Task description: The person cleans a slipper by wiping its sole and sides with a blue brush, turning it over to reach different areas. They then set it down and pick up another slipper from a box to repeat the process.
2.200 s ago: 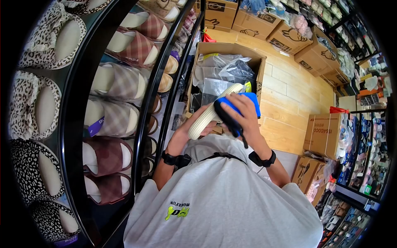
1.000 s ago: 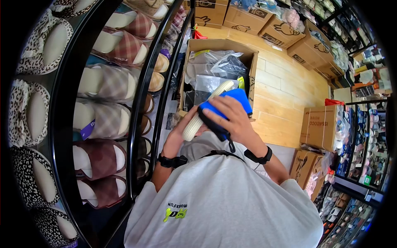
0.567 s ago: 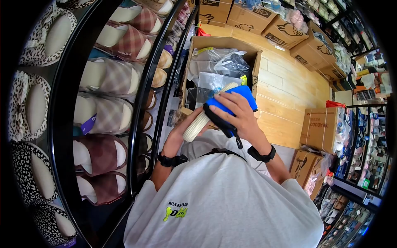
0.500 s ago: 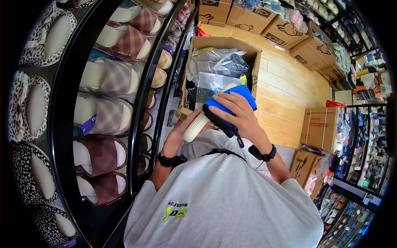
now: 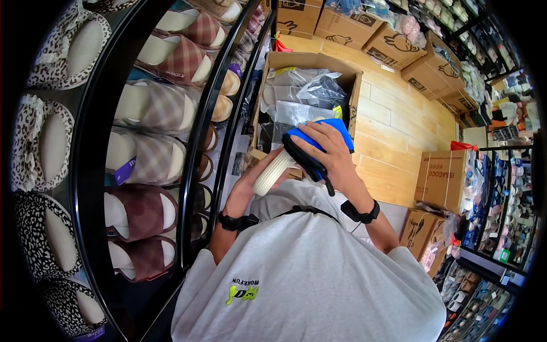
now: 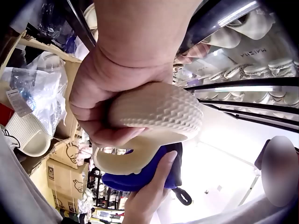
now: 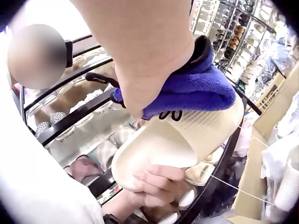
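Gripping the heel end of the cream slipper [image 5: 272, 174], the left hand [image 5: 247, 182] curls its fingers round the sole, on the side away from the open carton [image 5: 348, 78]. The slipper's long axis slants cartonward; nearer that carton, the right hand [image 5: 335, 158] clasps blue cloth [image 7: 201, 93] against the upper, fingers close together.

Slipper rack [image 5: 85, 142] and cartons [image 5: 393, 50] bordering a wooden floor [image 5: 393, 142].
In the head view, leopard-print slippers [image 5: 27, 137], grey plaid slippers [image 5: 162, 105] and maroon slippers [image 5: 137, 214] line the rack; an open carton [image 5: 352, 102] beside it holds bagged items [image 5: 288, 117], and red plastic [image 5: 461, 146] tops a carton marked ISSACOCO [image 5: 437, 181].
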The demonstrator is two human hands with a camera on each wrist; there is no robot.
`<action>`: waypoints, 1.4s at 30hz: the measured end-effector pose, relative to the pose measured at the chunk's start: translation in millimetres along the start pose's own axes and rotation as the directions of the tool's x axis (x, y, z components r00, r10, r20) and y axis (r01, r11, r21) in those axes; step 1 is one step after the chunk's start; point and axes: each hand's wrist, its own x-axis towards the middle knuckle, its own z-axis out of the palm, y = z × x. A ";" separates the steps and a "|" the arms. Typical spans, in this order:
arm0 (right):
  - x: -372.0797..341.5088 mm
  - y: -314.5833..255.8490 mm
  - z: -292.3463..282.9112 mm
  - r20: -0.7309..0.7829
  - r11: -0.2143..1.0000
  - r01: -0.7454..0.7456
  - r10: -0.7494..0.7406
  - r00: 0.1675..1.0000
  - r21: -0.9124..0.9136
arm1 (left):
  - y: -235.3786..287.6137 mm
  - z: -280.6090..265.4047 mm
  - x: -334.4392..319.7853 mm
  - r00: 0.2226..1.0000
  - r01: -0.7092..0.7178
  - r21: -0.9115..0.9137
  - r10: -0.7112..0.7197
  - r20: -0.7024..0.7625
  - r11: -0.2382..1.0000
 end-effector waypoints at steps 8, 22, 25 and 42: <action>-1.4 -3.3 -4.3 0.041 1.000 0.012 -0.013 0.999 0.024 | -5.0 5.5 0.7 0.960 0.026 0.118 0.008 -0.279 0.993; -13.7 4.6 -2.4 0.028 0.996 -0.061 0.059 0.998 0.063 | 5.8 28.9 -3.2 0.939 0.075 0.157 -0.016 -0.344 0.985; -17.4 -0.4 -2.9 0.021 0.998 -0.059 0.059 0.998 0.018 | 6.1 30.9 -4.8 0.928 0.083 0.236 0.011 -0.371 0.968; -18.1 -3.5 1.8 0.130 0.988 0.133 -0.143 0.981 0.078 | -2.2 -6.4 -6.5 0.989 -0.023 0.115 0.039 -0.142 0.993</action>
